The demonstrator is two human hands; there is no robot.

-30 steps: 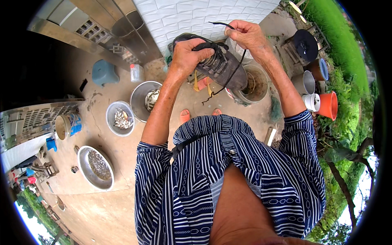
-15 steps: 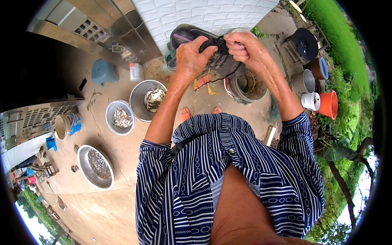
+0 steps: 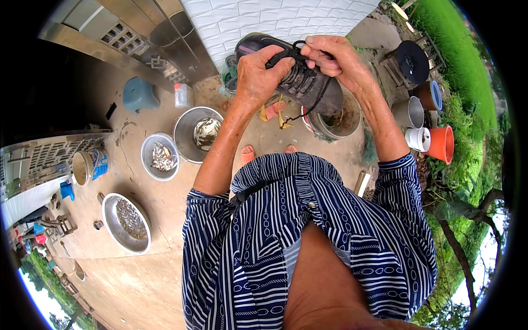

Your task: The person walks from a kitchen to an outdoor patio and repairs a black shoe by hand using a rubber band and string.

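Note:
A dark, worn sneaker is held up in front of me, its toe pointing down to the right. My left hand grips it near the ankle opening, thumb pressed on the upper part of the lacing. At the top of the lacing, my right hand pinches a black shoelace, which makes a small loop by the fingertips. Another stretch of lace crosses the toe, and its loose end dangles below the shoe. Part of the ankle opening is hidden behind my left hand.
Behind the shoe stands a metal bucket. To the left are a pot and a colander with small fish, plus an oval basin. An orange bucket stands at right, below a white-tiled wall.
The shoe's toe has swung right and come into fuller view. My right hand has moved slightly up and right, its fingers less tightly curled, and the lace loop shows larger.

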